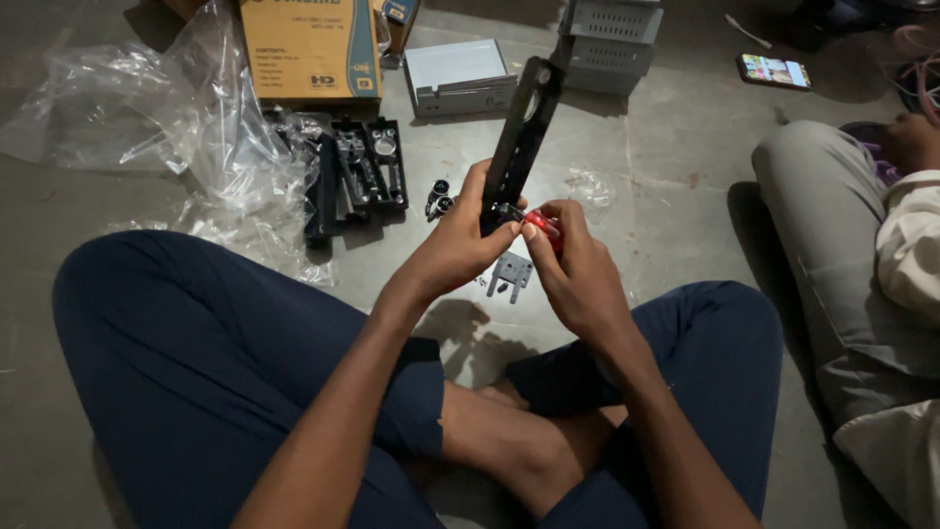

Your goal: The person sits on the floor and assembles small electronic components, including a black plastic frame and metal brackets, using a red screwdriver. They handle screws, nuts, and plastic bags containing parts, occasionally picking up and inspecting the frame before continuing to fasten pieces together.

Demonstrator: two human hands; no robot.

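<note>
I see bare floor (676, 147) open past my hands on the right. A small grey plate (511, 275) lies just under them. Left is blocked by black parts (357, 171) and plastic wrap (211, 137). Another person's knee (813, 186) blocks far right.

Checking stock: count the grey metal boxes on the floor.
3. One light grey box lies open-side up beside the cardboard carton. Two vented grey boxes sit stacked at the top edge, behind the black bracket. More may lie out of frame.
</note>
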